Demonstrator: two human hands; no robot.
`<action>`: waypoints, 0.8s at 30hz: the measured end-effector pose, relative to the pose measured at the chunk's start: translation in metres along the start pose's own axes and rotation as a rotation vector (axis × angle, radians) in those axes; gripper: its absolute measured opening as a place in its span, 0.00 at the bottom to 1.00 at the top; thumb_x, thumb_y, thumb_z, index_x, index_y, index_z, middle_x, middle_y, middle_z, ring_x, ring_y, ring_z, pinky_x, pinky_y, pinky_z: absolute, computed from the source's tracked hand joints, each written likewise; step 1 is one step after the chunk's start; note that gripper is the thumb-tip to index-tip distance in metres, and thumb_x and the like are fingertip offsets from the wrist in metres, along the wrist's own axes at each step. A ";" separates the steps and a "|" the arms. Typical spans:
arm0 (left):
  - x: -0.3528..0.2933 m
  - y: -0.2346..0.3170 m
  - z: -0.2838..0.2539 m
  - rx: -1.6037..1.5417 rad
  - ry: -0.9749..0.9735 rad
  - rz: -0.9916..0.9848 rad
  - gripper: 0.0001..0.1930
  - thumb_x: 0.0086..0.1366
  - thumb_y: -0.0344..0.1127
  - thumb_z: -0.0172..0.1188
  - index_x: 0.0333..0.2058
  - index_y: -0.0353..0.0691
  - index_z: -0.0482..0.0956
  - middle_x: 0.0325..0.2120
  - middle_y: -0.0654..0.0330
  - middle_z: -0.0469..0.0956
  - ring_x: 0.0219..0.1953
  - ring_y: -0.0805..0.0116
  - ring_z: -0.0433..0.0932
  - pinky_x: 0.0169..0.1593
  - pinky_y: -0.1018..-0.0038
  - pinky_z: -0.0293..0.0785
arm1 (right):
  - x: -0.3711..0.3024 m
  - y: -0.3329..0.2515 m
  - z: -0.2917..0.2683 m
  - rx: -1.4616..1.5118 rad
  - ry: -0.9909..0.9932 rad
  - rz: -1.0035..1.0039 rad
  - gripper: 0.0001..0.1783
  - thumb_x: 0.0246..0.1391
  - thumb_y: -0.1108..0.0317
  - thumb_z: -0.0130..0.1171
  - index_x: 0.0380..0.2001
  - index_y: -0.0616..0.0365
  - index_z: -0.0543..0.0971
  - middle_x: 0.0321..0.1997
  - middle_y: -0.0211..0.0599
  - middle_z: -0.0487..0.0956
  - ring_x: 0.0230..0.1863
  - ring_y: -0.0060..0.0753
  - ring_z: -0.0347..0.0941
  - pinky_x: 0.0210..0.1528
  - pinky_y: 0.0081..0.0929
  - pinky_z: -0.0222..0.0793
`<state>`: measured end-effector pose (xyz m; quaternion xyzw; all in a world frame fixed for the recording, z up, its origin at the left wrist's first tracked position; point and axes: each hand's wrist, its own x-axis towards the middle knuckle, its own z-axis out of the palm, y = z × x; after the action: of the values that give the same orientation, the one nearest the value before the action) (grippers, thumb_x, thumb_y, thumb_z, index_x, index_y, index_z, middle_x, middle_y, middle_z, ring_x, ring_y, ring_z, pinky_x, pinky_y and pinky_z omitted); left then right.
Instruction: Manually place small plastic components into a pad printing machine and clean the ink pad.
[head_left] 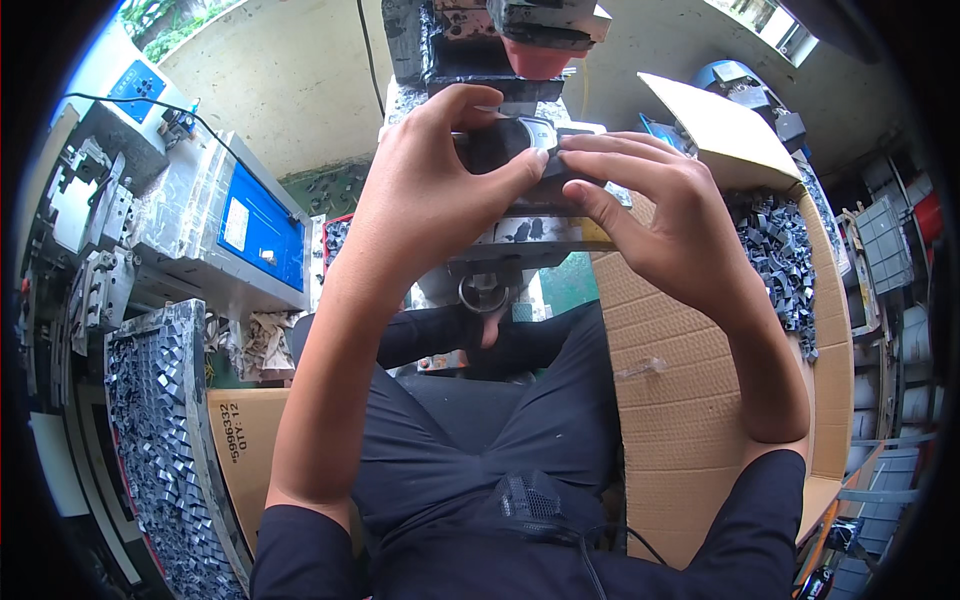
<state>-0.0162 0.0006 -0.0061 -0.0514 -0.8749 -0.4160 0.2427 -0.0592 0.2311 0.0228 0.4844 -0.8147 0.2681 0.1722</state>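
In front of me stands a pad printing machine with a pink-red pad [537, 60] hanging above its work area. My left hand [445, 170] is curved at the work area, its thumb pressed on a small dark part with a light grey rounded face [541, 133]. My right hand [655, 190] reaches in from the other side, fingers stretched out and thumb apart. Its fingertips are at or just beside the right edge of the part; whether they touch it I cannot tell. The fingers of my left hand partly hide the seat below.
At right, an open cardboard box [690, 400] holds many small dark grey pieces [775, 250]. At lower left a tray of similar pieces [165, 440] stands beside another cardboard box [245, 440]. A metal cabinet with a blue panel [262, 225] is at left. Shelving lines the far right.
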 end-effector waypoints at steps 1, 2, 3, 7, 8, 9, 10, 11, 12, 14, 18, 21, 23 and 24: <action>0.000 0.000 0.000 0.000 0.000 0.000 0.32 0.61 0.44 0.77 0.59 0.34 0.80 0.50 0.46 0.84 0.50 0.63 0.85 0.54 0.67 0.81 | 0.000 0.000 -0.001 -0.011 -0.027 0.005 0.15 0.62 0.70 0.69 0.50 0.64 0.87 0.55 0.49 0.87 0.58 0.48 0.83 0.63 0.43 0.75; 0.000 0.000 0.000 0.002 -0.002 0.003 0.32 0.61 0.44 0.77 0.59 0.34 0.80 0.50 0.46 0.84 0.50 0.63 0.85 0.54 0.67 0.81 | 0.000 0.000 -0.001 -0.011 -0.027 0.005 0.15 0.62 0.70 0.69 0.50 0.64 0.87 0.55 0.49 0.87 0.58 0.48 0.83 0.63 0.43 0.75; 0.000 0.001 0.000 0.005 -0.003 0.007 0.32 0.61 0.44 0.77 0.60 0.34 0.79 0.50 0.46 0.84 0.49 0.63 0.85 0.54 0.67 0.81 | 0.000 0.000 -0.001 -0.015 -0.024 0.006 0.15 0.62 0.69 0.69 0.50 0.63 0.87 0.55 0.48 0.87 0.58 0.48 0.83 0.63 0.44 0.75; 0.000 0.001 0.000 -0.014 -0.004 -0.003 0.32 0.61 0.44 0.77 0.59 0.34 0.80 0.50 0.46 0.84 0.50 0.63 0.85 0.54 0.67 0.81 | -0.001 0.000 -0.001 -0.026 -0.020 0.008 0.15 0.61 0.69 0.69 0.50 0.62 0.88 0.55 0.47 0.87 0.58 0.47 0.83 0.63 0.44 0.75; 0.000 0.001 0.000 -0.013 -0.008 -0.006 0.32 0.61 0.44 0.77 0.59 0.34 0.80 0.50 0.46 0.84 0.50 0.63 0.85 0.55 0.67 0.81 | -0.001 0.000 -0.001 -0.025 -0.020 0.008 0.15 0.61 0.69 0.69 0.50 0.62 0.88 0.55 0.47 0.87 0.58 0.47 0.83 0.63 0.44 0.75; 0.000 0.000 0.000 -0.013 -0.011 -0.008 0.32 0.61 0.44 0.77 0.59 0.34 0.80 0.50 0.46 0.84 0.51 0.63 0.85 0.55 0.67 0.81 | -0.001 0.000 0.000 -0.020 -0.017 0.006 0.15 0.61 0.70 0.70 0.50 0.62 0.88 0.55 0.46 0.87 0.58 0.47 0.83 0.63 0.43 0.76; 0.000 0.000 0.000 -0.012 -0.011 -0.009 0.32 0.61 0.44 0.77 0.59 0.34 0.80 0.50 0.46 0.84 0.51 0.63 0.85 0.55 0.67 0.81 | -0.001 0.000 0.000 -0.014 -0.015 0.004 0.14 0.61 0.70 0.70 0.49 0.61 0.88 0.55 0.46 0.87 0.58 0.47 0.83 0.62 0.43 0.76; 0.000 0.000 0.000 0.001 -0.007 0.003 0.32 0.61 0.44 0.77 0.59 0.34 0.80 0.50 0.47 0.84 0.51 0.63 0.85 0.55 0.67 0.81 | -0.001 0.000 0.000 -0.014 -0.015 0.004 0.14 0.61 0.70 0.70 0.49 0.61 0.88 0.55 0.46 0.87 0.58 0.47 0.83 0.62 0.43 0.76; 0.000 0.000 0.000 0.015 -0.003 0.015 0.31 0.61 0.44 0.77 0.59 0.34 0.80 0.50 0.47 0.84 0.51 0.63 0.84 0.56 0.67 0.80 | -0.001 0.001 0.001 -0.008 -0.011 0.000 0.14 0.60 0.71 0.70 0.49 0.61 0.88 0.55 0.46 0.87 0.58 0.47 0.83 0.62 0.43 0.76; 0.001 -0.001 0.000 0.013 -0.002 0.021 0.31 0.61 0.44 0.77 0.59 0.34 0.80 0.50 0.47 0.84 0.52 0.63 0.84 0.56 0.67 0.80 | -0.001 0.002 0.002 -0.003 -0.007 -0.004 0.14 0.60 0.71 0.70 0.49 0.61 0.88 0.54 0.46 0.87 0.57 0.47 0.84 0.61 0.43 0.77; 0.001 -0.001 0.000 -0.003 -0.004 0.009 0.30 0.61 0.44 0.77 0.58 0.34 0.80 0.49 0.48 0.84 0.52 0.63 0.84 0.56 0.67 0.80 | -0.001 0.003 0.002 0.001 0.018 -0.021 0.13 0.61 0.70 0.70 0.47 0.63 0.88 0.52 0.48 0.87 0.55 0.48 0.84 0.60 0.41 0.77; 0.001 0.000 0.001 0.018 0.004 0.015 0.29 0.62 0.43 0.76 0.56 0.33 0.81 0.48 0.50 0.85 0.50 0.66 0.85 0.54 0.69 0.81 | -0.001 0.002 0.002 -0.008 0.001 -0.012 0.15 0.60 0.72 0.71 0.50 0.61 0.88 0.54 0.46 0.87 0.56 0.46 0.84 0.59 0.41 0.78; 0.002 0.005 -0.002 -0.015 -0.025 -0.016 0.28 0.62 0.43 0.76 0.55 0.33 0.81 0.47 0.51 0.85 0.48 0.67 0.86 0.53 0.69 0.81 | -0.001 0.002 0.002 -0.004 0.003 -0.006 0.15 0.60 0.72 0.71 0.50 0.61 0.88 0.54 0.46 0.87 0.55 0.46 0.85 0.59 0.41 0.78; 0.003 0.006 -0.003 -0.048 -0.054 -0.046 0.28 0.62 0.43 0.76 0.55 0.33 0.81 0.46 0.52 0.86 0.47 0.68 0.86 0.51 0.70 0.81 | 0.000 0.001 0.001 -0.013 -0.001 -0.005 0.15 0.60 0.72 0.71 0.50 0.61 0.88 0.54 0.46 0.87 0.55 0.46 0.85 0.59 0.41 0.78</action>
<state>-0.0156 0.0022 0.0008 -0.0482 -0.8719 -0.4408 0.2079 -0.0599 0.2310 0.0214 0.4853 -0.8154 0.2623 0.1755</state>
